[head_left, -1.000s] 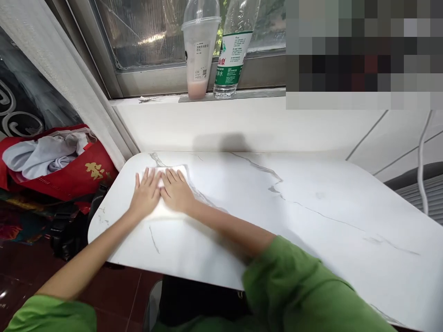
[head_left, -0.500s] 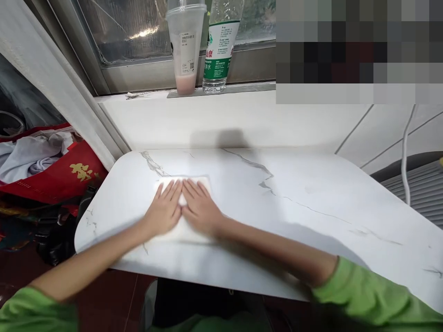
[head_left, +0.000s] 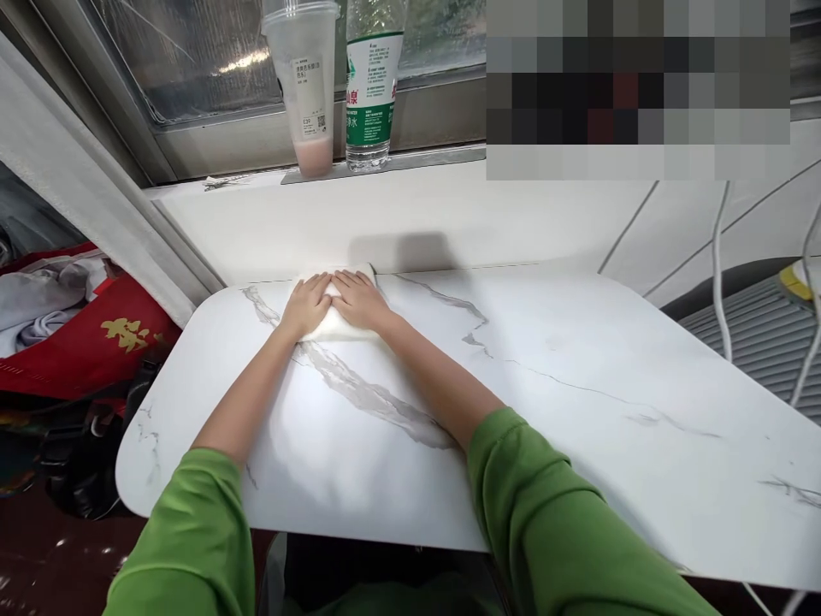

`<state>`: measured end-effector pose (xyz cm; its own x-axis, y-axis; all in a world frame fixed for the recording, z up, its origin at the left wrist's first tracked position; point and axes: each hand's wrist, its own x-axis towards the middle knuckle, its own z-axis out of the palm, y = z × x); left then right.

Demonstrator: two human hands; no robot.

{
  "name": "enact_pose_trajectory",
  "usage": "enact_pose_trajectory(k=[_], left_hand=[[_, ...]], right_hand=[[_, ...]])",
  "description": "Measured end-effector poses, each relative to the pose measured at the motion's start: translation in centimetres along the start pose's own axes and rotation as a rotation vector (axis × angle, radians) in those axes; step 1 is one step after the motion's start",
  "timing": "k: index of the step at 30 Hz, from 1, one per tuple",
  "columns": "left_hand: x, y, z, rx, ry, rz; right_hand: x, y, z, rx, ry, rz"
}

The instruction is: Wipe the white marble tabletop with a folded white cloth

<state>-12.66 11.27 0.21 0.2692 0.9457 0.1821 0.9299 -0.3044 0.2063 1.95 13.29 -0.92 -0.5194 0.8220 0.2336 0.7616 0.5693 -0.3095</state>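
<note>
A white cloth [head_left: 337,327] lies flat at the back edge of the white marbled table [head_left: 564,445], its far side bent up against the wall. My left hand [head_left: 306,305] presses flat on the cloth's left part, fingers stretched out. Beside it my right hand [head_left: 359,299] lies flat on the right part, fingers also extended. The two hands nearly meet at the thumbs and fingertips. Neither hand grips the cloth; both rest on top of it.
On the window ledge stand a plastic cup [head_left: 308,103] with pink drink and a green-labelled water bottle [head_left: 373,94]. A red bag [head_left: 96,342] with clothes sits left of the table. White cables [head_left: 719,274] hang at the right by a grey ribbed object [head_left: 757,334].
Both hands have pushed the cloth away from me, from mid-table to the back edge at the wall. My arms are stretched further forward, and the view has shifted slightly right.
</note>
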Motion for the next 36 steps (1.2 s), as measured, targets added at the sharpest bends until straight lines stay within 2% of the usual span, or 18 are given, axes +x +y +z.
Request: enact_pose_trajectory(k=[3,6,13,16,18,20,23,27,32,34,36], left_hand=[[-2.0,1.5,-0.1,0.024,-0.012,0.006],[-4.7,4.1,-0.2,0.056,-0.01,0.029],[-13.8,12.7,0.1,0.156,-0.013,0.212],[-16.8,16.0,0.7,0.165,-0.009,0.285],[-17.4,17.3,0.9,0.139,-0.025,0.35],[-16.8,17.6,0.9,0.091,-0.039,0.422],[-14.2,16.5,1.1,0.032,-0.051,0.455],[-8.9,13.9,1.8,0.007,-0.045,0.377],[-0.1,11.4,2.8,0.039,0.012,0.34],[3.1,10.9,3.2,0.046,0.033,0.331],[5.0,10.7,3.6,0.052,0.055,0.323]], right_hand=[[-2.4,-0.5,-0.2,-0.01,-0.02,-0.013],[-6.0,-0.7,-0.9,-0.021,-0.022,-0.037],[-18.6,-1.6,-4.2,0.002,-0.058,-0.198],[-23.7,-2.3,-5.6,-0.001,-0.071,-0.183],[-25.8,-2.7,-6.3,-0.008,-0.073,-0.118],[-26.6,-2.7,-6.5,-0.009,-0.074,-0.033],[-25.0,-1.8,-6.1,-0.029,-0.075,0.061],[-19.3,1.2,-5.1,-0.072,-0.038,0.07],[-10.7,6.4,-4.4,-0.082,0.046,0.092],[-8.1,8.1,-4.2,-0.089,0.097,0.112],[-6.6,9.3,-4.0,-0.088,0.129,0.121]])
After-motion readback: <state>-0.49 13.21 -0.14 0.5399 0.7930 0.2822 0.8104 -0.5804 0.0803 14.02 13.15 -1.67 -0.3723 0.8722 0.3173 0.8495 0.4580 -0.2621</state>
